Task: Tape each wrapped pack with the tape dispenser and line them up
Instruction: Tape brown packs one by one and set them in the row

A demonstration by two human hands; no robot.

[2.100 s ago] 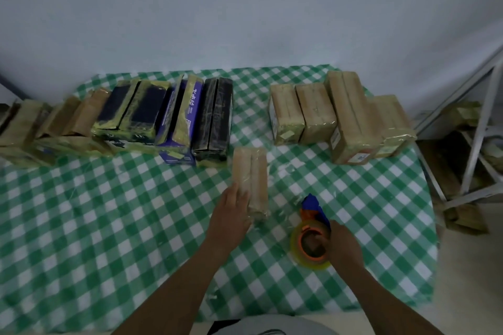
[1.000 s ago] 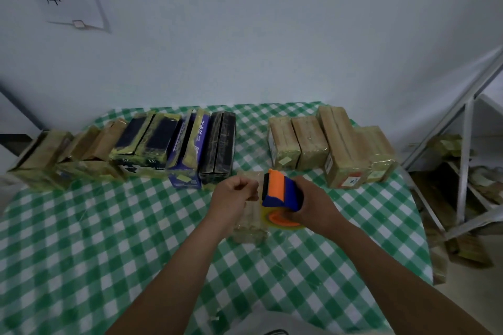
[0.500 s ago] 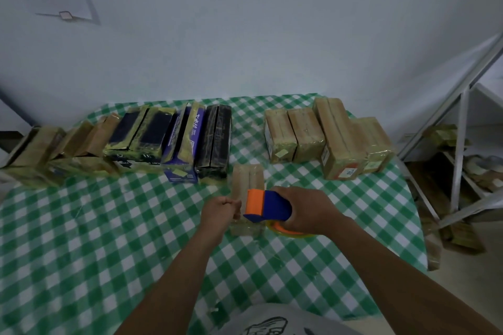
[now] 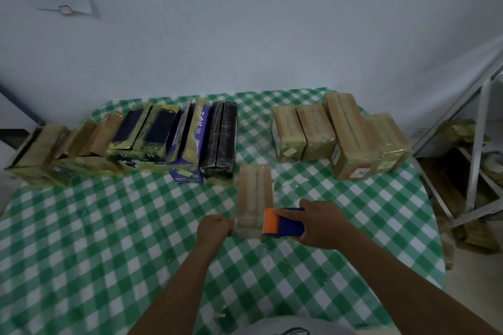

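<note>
On the checked surface (image 4: 109,239), packs (image 4: 152,141) stand in a line at the back. The wrapped pack (image 4: 254,193) lies alone in front of them. The tape dispenser (image 4: 284,223) is at its near right edge, gripped by the right hand (image 4: 324,223). The left hand (image 4: 213,228) is curled just beside the pack; whether its fingers (image 4: 228,226) pinch tape I cannot tell. Nothing presses the pack down, so a pull may drag it askew and wrinkle the tape.
</note>
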